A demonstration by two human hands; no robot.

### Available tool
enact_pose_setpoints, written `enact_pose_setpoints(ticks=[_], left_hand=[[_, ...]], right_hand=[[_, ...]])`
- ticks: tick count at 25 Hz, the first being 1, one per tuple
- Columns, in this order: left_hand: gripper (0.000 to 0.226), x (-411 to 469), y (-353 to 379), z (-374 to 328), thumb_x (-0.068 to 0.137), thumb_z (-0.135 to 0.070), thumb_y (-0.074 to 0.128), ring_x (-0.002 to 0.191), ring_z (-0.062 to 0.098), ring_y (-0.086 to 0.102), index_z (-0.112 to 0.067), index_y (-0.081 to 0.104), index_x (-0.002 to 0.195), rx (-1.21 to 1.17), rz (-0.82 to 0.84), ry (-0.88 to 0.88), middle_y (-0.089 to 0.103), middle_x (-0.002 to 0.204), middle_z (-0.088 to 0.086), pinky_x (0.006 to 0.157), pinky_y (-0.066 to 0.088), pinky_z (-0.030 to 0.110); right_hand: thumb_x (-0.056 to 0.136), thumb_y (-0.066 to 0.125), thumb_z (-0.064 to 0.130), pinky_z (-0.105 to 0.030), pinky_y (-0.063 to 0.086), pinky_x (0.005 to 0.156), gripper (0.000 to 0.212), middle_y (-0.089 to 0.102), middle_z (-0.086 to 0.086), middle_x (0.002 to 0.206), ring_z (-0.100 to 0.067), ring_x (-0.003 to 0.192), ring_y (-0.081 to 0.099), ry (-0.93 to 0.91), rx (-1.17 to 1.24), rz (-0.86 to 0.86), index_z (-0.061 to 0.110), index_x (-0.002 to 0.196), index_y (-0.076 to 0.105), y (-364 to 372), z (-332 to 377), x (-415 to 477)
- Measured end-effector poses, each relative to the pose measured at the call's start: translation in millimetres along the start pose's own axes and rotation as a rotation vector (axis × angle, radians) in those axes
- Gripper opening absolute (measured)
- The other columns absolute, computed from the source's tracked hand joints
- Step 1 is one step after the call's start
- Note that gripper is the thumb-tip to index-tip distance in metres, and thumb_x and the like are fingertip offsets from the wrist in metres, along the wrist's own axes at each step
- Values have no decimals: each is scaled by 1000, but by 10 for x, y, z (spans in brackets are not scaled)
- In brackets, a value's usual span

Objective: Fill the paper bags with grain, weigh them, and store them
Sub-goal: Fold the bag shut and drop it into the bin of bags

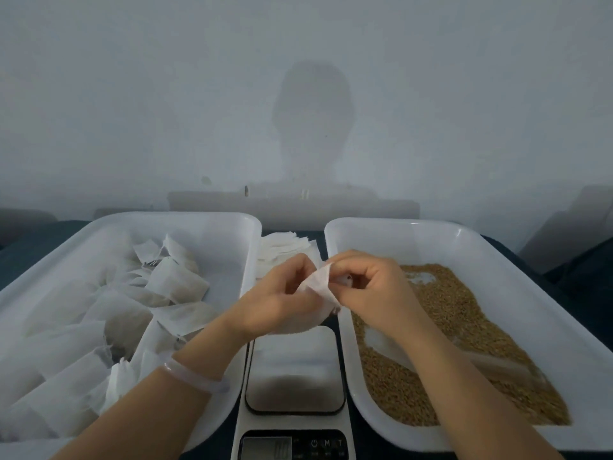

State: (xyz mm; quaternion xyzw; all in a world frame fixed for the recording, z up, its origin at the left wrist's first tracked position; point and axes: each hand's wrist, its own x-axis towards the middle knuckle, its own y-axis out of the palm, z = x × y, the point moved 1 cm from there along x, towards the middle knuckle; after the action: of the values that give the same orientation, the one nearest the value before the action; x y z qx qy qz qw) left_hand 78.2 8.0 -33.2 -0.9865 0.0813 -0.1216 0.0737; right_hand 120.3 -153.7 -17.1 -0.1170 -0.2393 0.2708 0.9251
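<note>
Both my hands hold one small white paper bag [319, 284] above the far end of the kitchen scale [294, 370]. My left hand [278, 298] grips its lower part, and my right hand [368, 284] pinches its top edge. A white tray [471, 240] on the right holds brown grain [441, 330] with a clear scoop [457, 355] lying in it. The white tray [212, 227] on the left holds several filled paper bags [132, 303]. A stack of empty bags [285, 249] lies between the trays, behind my hands.
The scale's display [267, 448] sits at the near edge between the trays. A pale wall rises right behind the table. The dark tabletop [30, 247] shows at the far left and far right.
</note>
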Motion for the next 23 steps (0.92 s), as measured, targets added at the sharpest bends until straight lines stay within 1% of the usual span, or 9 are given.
enact_pose_setpoints(ticks=[2, 3, 5, 7, 9, 11, 14, 16, 23], left_hand=[[38, -3, 39, 18, 74, 4, 68, 82, 24, 67, -4, 50, 106, 4, 136, -98, 67, 85, 4, 72, 55, 34], [39, 4, 68, 18, 73, 6, 68, 83, 22, 67, -8, 53, 106, 136, 197, -96, 67, 85, 3, 72, 55, 33], [26, 16, 114, 37, 73, 4, 68, 75, 17, 66, -16, 60, 89, 314, 218, -116, 66, 77, -1, 68, 55, 32], [17, 17, 105, 61, 76, 0, 69, 63, 16, 64, -13, 61, 83, 327, 154, -220, 65, 68, 0, 60, 55, 29], [13, 7, 76, 66, 78, -6, 69, 51, 11, 59, -10, 62, 88, 309, 93, -305, 62, 58, 0, 50, 49, 22], [16, 3, 55, 80, 79, -9, 71, 44, 9, 51, -7, 61, 92, 262, 48, -342, 57, 51, -2, 45, 42, 20], [24, 30, 45, 115, 77, -8, 73, 41, 8, 45, 0, 59, 95, 198, -31, -358, 50, 47, -3, 42, 39, 19], [28, 39, 50, 129, 77, -12, 74, 42, 10, 46, 1, 58, 95, 214, -49, -365, 52, 47, -2, 43, 40, 18], [17, 45, 54, 129, 80, -19, 72, 41, 9, 49, -9, 60, 86, 254, -56, -347, 54, 46, -2, 41, 37, 15]], right_hand=[[76, 74, 3, -23, 55, 68, 17, 70, 10, 91, -10, 79, 65, 13, 11, -20, 18, 84, 75, -6, -1, -1], [77, 73, 3, -23, 55, 71, 18, 70, 11, 91, -8, 81, 65, 4, -14, -32, 19, 84, 75, -11, -4, -8], [80, 70, 7, -18, 53, 74, 17, 69, 16, 91, -2, 85, 63, -9, -105, -9, 24, 85, 73, -20, -1, -13], [84, 67, 23, -10, 50, 72, 15, 66, 24, 93, 6, 87, 61, 53, -227, 64, 38, 85, 67, -169, -13, -17], [86, 62, 37, -8, 49, 68, 9, 65, 27, 91, 8, 87, 61, 192, -402, 93, 46, 86, 60, -532, -85, -43], [84, 64, 38, -11, 48, 70, 8, 62, 24, 91, 1, 92, 62, 387, -602, 131, 42, 88, 58, -1004, -245, -170], [70, 78, 43, -17, 46, 82, 38, 54, 23, 100, -1, 97, 56, 743, -828, 380, 39, 101, 56, -1466, -578, -524], [69, 80, 39, -20, 48, 82, 36, 55, 19, 100, 0, 94, 55, 848, -898, 467, 40, 96, 56, -1538, -738, -721], [84, 66, 37, -14, 41, 60, 11, 58, 14, 87, 1, 73, 56, 519, -1125, 242, 32, 87, 56, -1413, -727, -406]])
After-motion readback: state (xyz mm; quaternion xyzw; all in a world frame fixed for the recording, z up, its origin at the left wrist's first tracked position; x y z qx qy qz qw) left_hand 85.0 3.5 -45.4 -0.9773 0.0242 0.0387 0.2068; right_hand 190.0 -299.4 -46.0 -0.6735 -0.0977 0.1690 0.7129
